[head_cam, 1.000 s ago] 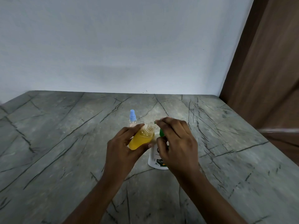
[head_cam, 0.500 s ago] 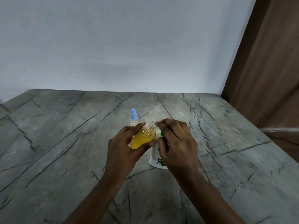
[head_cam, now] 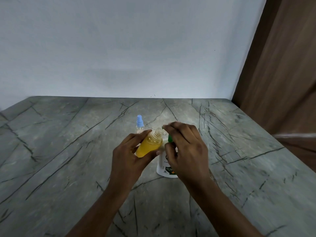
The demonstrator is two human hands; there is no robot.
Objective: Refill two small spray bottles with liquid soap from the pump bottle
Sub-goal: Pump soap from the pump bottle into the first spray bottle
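Little was found to have changed over the last second. The left hand (head_cam: 126,156), nearest the front edge of the grey veined stone worktop (head_cam: 68,151), was still wrapped by thumb and curled fingers around the small clear plastic spray bottle filled with yellow liquid (head_cam: 149,146). The right hand (head_cam: 186,151) was still curled over the green pump head (head_cam: 170,138) of the white plastic pump bottle (head_cam: 165,170), its fingertips lying over the spout. No clear rise in the yellow level could be made out, and the level already stood close to the shoulder. From this it was judged that the filling of this bottle was nearly done, with capping still owed. Its sprayer top could not be found in view.

The held bottle was kept raised off the worktop, near the middle and well apart from every edge, just left of the pump bottle. Its long axis was tilted: the base was turned down and toward the front-left, while the open threaded neck (head_cam: 158,133) pointed up and away to the right, just beside the spout tip.

Behind the left hand, toward the back edge, the second small clear spray bottle with a light blue sprayer top (head_cam: 139,124) was left standing upright and capped. Whether it had been filled could not be told.
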